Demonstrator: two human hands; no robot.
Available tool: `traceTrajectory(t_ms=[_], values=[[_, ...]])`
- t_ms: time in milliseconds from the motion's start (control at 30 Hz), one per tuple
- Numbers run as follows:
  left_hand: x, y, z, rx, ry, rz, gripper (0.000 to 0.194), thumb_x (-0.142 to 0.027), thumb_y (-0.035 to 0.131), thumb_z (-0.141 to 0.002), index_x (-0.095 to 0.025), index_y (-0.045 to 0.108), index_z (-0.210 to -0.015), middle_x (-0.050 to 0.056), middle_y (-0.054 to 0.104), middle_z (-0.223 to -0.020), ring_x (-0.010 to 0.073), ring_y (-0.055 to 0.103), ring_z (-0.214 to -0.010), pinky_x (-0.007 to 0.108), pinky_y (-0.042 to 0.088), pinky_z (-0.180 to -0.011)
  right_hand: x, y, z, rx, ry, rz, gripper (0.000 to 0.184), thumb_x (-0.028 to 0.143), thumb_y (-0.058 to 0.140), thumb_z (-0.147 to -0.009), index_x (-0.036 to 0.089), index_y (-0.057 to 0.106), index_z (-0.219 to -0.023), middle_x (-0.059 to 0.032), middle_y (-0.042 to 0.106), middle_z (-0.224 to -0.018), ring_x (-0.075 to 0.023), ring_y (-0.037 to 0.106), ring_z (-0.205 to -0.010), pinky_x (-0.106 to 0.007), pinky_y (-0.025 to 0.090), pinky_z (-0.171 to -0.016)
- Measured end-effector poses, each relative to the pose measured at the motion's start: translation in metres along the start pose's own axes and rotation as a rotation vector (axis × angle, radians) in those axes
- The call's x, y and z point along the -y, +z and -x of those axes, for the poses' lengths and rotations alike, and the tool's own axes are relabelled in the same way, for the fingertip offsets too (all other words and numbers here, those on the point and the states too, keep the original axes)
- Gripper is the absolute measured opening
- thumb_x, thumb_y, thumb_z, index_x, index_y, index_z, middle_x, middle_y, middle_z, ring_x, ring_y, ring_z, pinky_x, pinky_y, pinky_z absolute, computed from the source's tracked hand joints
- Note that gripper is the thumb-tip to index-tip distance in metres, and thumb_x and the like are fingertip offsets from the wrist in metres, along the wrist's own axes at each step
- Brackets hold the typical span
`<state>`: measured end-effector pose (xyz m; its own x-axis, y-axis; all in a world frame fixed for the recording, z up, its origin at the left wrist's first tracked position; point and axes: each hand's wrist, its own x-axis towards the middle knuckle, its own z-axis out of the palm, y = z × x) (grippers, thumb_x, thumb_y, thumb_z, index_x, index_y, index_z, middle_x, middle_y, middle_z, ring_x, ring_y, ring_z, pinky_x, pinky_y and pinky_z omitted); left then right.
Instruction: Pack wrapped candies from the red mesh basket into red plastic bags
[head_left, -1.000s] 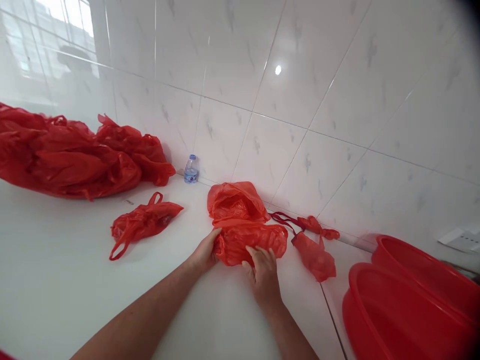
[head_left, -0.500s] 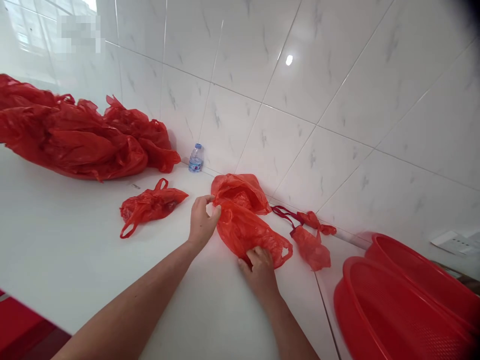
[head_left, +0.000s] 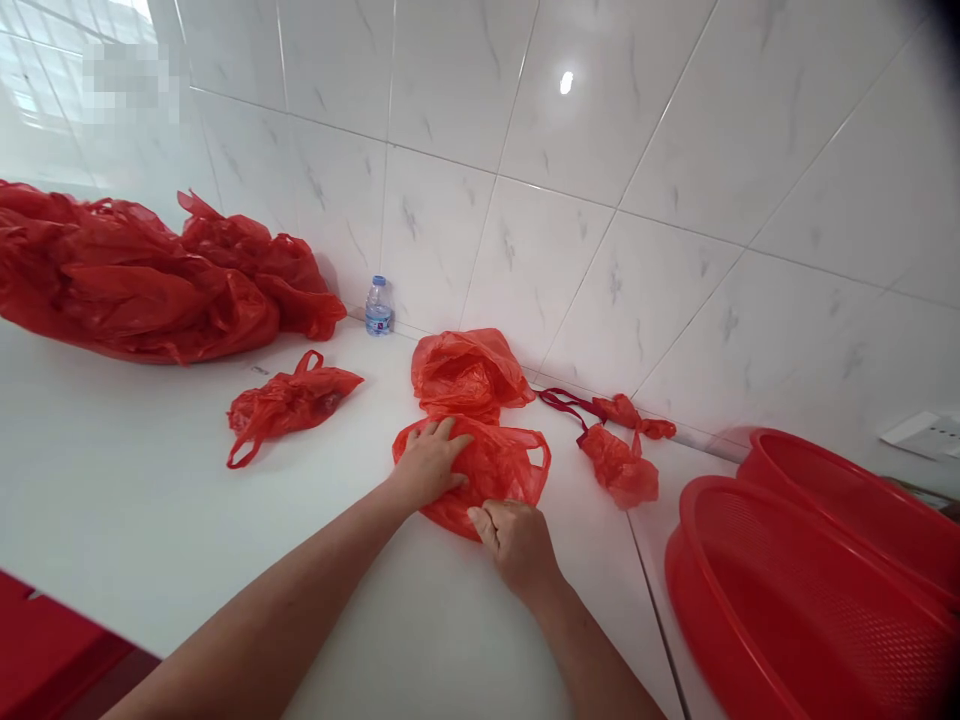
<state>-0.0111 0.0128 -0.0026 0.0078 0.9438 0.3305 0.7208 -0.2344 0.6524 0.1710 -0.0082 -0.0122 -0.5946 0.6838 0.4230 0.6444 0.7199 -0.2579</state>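
Observation:
A thin red plastic bag (head_left: 495, 462) lies flattened on the white table (head_left: 420, 620), one handle loop at its right. My left hand (head_left: 433, 465) rests on the bag's left part, palm down with fingers spread. At the bag's near right edge my right hand (head_left: 514, 535) is closed, thumb against curled fingers, pinching the plastic. Just behind, touching the wall, sits another crumpled red bag (head_left: 471, 370) with its mouth open. A smaller red bag (head_left: 292, 405) with two handles lies to the left.
A big heap of red bags (head_left: 142, 290) fills the back left. Near the tiled wall (head_left: 555, 240) stands a small water bottle (head_left: 379, 308). Small red bags (head_left: 619, 465) with dark red straps lie right of centre. Red plastic baskets (head_left: 705, 560) stand at the right.
My left hand has gone from pinching the bag's left edge to lying spread on top of it. The bag has shifted left and nearer, and my right hand has closed on its edge.

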Motion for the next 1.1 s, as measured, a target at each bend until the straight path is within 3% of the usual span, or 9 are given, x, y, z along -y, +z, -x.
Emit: traceTrajectory(t_ms=[100, 167, 267, 333, 467, 667, 867, 1000, 1100], values=[[0.011, -0.005, 0.0, 0.058, -0.023, -0.223, 0.06, -0.029, 0.073, -0.063, -0.03, 0.056, -0.12, 0.011, 0.038, -0.144, 0.0382, 0.024, -0.133, 0.061, 0.012, -0.106, -0.001, 0.003, 0.002, -0.001, 0.032, 0.05, 0.045, 0.038, 0.034, -0.095, 0.021, 0.047, -0.055, 0.0019, 0.044, -0.046, -0.0105, 0.034, -0.041, -0.025, 0.027, -0.044], [0.012, -0.005, 0.001, 0.101, -0.008, -0.313, 0.06, -0.032, 0.069, -0.068, -0.031, 0.053, -0.126, 0.011, 0.037, -0.145, 0.0374, 0.023, -0.135, 0.062, 0.012, -0.105, 0.0, 0.006, 0.0, -0.073, 0.032, 0.123, 0.039, 0.033, 0.036, -0.094, 0.021, 0.053, -0.061, -0.0006, 0.051, -0.054, -0.0126, 0.043, -0.048, -0.026, 0.032, -0.047], [0.009, 0.0, 0.004, 0.153, 0.035, -0.324, 0.064, -0.039, 0.066, -0.07, -0.03, 0.05, -0.131, 0.013, 0.033, -0.148, 0.0402, 0.021, -0.136, 0.066, 0.008, -0.104, 0.004, 0.01, -0.005, -0.203, -0.003, 0.173, 0.03, 0.022, 0.037, -0.093, 0.02, 0.061, -0.076, -0.0075, 0.062, -0.083, -0.0193, 0.057, -0.08, -0.032, 0.047, -0.071], [0.005, 0.004, 0.007, 0.188, 0.071, -0.29, 0.067, -0.044, 0.066, -0.068, -0.029, 0.05, -0.131, 0.014, 0.031, -0.149, 0.0421, 0.019, -0.136, 0.068, 0.006, -0.103, 0.004, 0.013, -0.009, -0.226, -0.009, 0.15, 0.03, 0.017, 0.035, -0.092, 0.019, 0.064, -0.088, -0.0096, 0.064, -0.099, -0.021, 0.057, -0.098, -0.036, 0.046, -0.087], [0.004, 0.007, 0.011, 0.253, 0.154, -0.221, 0.068, -0.047, 0.068, -0.065, -0.031, 0.052, -0.129, 0.013, 0.033, -0.148, 0.0416, 0.017, -0.137, 0.067, 0.002, -0.103, -0.016, 0.018, -0.013, -0.067, 0.142, 0.096, 0.032, 0.024, 0.04, -0.09, 0.017, 0.061, -0.113, -0.0121, 0.059, -0.122, -0.0252, 0.051, -0.117, -0.042, 0.044, -0.094], [0.015, 0.001, 0.009, 0.256, 0.1, -0.159, 0.069, -0.054, 0.078, -0.049, -0.027, 0.065, -0.111, 0.014, 0.055, -0.126, 0.0422, 0.031, -0.129, 0.056, 0.01, -0.107, -0.065, 0.008, -0.005, 0.134, 0.339, -0.067, 0.048, 0.048, 0.043, -0.088, 0.021, 0.056, -0.125, -0.011, 0.066, -0.109, -0.0246, 0.063, -0.099, -0.037, 0.049, -0.077], [0.016, -0.005, 0.006, 0.194, 0.115, -0.151, 0.06, -0.048, 0.083, -0.046, -0.024, 0.068, -0.099, 0.014, 0.058, -0.116, 0.0415, 0.037, -0.122, 0.054, 0.017, -0.105, -0.068, 0.005, -0.001, 0.2, 0.441, -0.118, 0.063, 0.057, 0.044, -0.085, 0.02, 0.045, -0.136, -0.0123, 0.059, -0.124, -0.0271, 0.059, -0.109, -0.038, 0.048, -0.081], [-0.001, -0.012, 0.006, 0.081, 0.253, 0.045, 0.033, -0.035, 0.073, -0.065, -0.025, 0.067, -0.097, 0.011, 0.059, -0.117, 0.036, 0.044, -0.116, 0.051, 0.022, -0.104, -0.067, 0.007, -0.002, 0.158, 0.392, -0.13, 0.064, 0.054, 0.045, -0.086, 0.022, 0.038, -0.141, -0.0119, 0.057, -0.128, -0.0258, 0.06, -0.109, -0.037, 0.049, -0.079], [-0.018, -0.006, 0.011, 0.049, 0.36, 0.182, 0.018, -0.033, 0.056, -0.081, -0.025, 0.068, -0.091, 0.011, 0.064, -0.102, 0.0308, 0.054, -0.101, 0.047, 0.031, -0.098, -0.065, 0.006, -0.004, 0.177, 0.393, -0.156, 0.062, 0.051, 0.046, -0.086, 0.022, 0.038, -0.141, -0.0117, 0.054, -0.132, -0.0259, 0.055, -0.117, -0.038, 0.047, -0.086]])
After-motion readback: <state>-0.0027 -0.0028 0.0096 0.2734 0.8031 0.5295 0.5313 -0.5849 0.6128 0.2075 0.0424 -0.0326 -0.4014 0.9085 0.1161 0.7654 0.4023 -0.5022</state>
